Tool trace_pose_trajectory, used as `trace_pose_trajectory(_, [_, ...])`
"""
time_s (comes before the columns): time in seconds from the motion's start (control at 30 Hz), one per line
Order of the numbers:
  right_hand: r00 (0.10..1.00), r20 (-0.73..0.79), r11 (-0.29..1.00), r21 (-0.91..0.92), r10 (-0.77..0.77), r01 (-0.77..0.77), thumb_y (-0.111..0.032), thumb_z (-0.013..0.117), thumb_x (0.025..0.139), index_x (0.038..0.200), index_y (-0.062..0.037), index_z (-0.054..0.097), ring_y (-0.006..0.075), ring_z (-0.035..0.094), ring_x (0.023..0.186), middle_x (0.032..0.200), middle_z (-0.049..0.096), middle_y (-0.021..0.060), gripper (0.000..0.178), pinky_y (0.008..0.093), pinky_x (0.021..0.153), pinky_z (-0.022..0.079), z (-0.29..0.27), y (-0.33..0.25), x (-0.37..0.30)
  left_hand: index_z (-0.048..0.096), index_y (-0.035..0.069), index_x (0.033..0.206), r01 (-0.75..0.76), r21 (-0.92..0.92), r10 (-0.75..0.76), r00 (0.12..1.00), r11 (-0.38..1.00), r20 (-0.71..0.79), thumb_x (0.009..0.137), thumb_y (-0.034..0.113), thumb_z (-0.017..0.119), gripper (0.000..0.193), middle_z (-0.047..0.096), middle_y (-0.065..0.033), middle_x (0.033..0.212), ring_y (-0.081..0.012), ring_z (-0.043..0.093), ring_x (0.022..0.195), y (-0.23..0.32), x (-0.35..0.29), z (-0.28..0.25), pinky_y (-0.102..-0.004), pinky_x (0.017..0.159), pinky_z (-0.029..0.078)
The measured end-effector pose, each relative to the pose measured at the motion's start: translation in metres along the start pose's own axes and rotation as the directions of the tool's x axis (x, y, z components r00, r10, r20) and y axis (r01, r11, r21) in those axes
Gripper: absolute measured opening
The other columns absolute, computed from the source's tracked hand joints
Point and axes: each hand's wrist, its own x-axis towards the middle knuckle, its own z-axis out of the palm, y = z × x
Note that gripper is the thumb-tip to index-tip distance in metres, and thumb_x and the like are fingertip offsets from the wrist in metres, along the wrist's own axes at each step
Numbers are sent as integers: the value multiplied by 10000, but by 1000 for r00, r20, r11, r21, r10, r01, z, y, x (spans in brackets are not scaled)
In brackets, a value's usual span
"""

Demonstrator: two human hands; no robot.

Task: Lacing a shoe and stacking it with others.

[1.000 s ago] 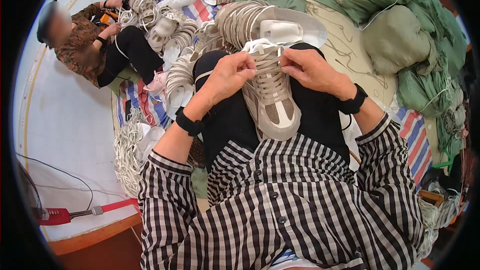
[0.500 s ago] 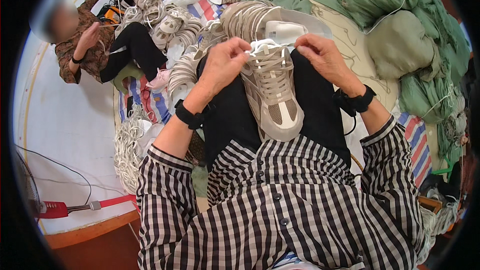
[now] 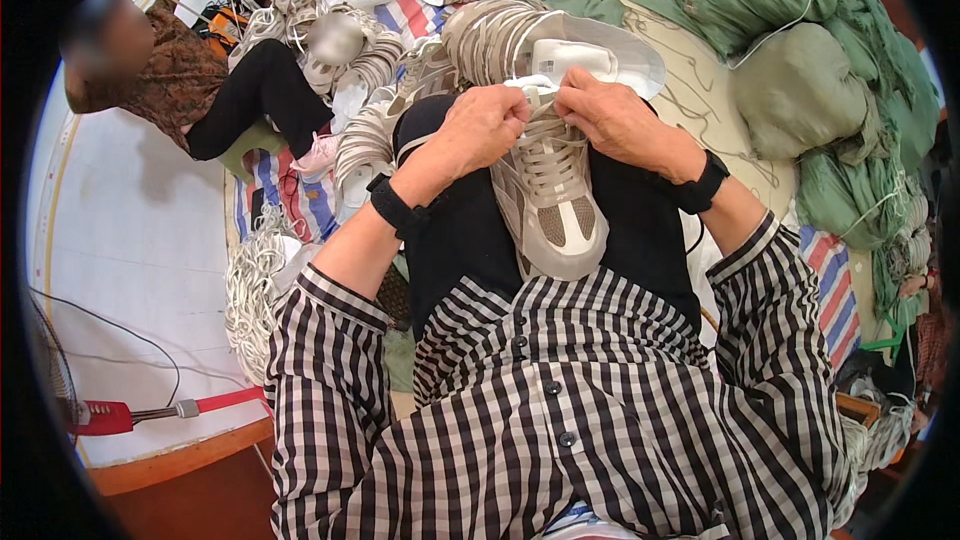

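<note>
A beige and grey sneaker (image 3: pixel 567 235) rests on my lap between my knees, its toe pointing toward my body. Pale flat shoelace (image 3: pixel 552 165) crosses its front in rows. At the ankle end, my left hand (image 3: pixel 482 125) is closed, its fingertips pinching the lace at the left of the opening. My right hand (image 3: pixel 618 123) is closed too and pinches lace on the other side, close to the left one. The fingers hide most of the upper eyelets and the held lace.
Stacked shoe uppers (image 3: pixel 495 40) lie just beyond my knees, with more piles farther left. A heap of pale laces (image 3: pixel 262 285) is at my left. Green cloth sacks (image 3: pixel 800 90) bulge at the right. Another person (image 3: pixel 185 70) sits at the far left.
Both hands have moved inward, from either side of the shoe opening to close together over its top lacing. The person at the left has lowered one hand and leaned.
</note>
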Motion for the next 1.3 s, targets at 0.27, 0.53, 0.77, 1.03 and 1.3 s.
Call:
trace_pose_trajectory(0.27, [999,51,985,173,12,-21,-60,527,880,870,-19,471,353,522,730,814,515,161,71,423,656,427,-3,-1,-7,517,10,873,-69,-10,69,997,998,-34,819,24,542,61,544,-111,723,-224,538,632,5,-5,6,-350,611,450])
trace_pose_trajectory(0.53, [961,139,795,540,240,-277,-50,557,880,884,-7,520,122,483,682,740,525,31,57,289,650,434,-12,-11,-2,573,22,895,188,-509,-114,978,840,173,836,4,562,63,593,-44,750,-152,555,669,-4,-7,-7,-301,589,441])
trace_pose_trajectory(0.77, [925,-20,773,557,379,-305,-81,561,915,986,-38,587,39,463,627,763,528,-50,87,191,543,387,-8,19,-12,564,13,1074,194,-596,-168,981,779,100,888,28,542,188,597,-25,915,-64,545,645,-4,-4,-15,-183,499,446])
trace_pose_trajectory(1.03, [963,-51,949,191,266,-252,-67,561,831,894,-4,585,326,600,758,809,619,152,92,387,690,472,-3,12,-42,593,14,954,188,-215,-200,979,958,-38,854,-6,563,106,576,-5,768,-91,528,666,-24,-50,-4,-243,620,448])
trace_pose_trajectory(1.3, [978,-48,976,89,202,-197,-63,594,825,889,-11,572,330,583,755,814,600,141,86,390,671,466,-2,2,-39,581,0,954,61,14,-55,962,998,-268,791,3,603,165,586,-123,927,-249,582,760,0,-53,-2,-325,672,474])
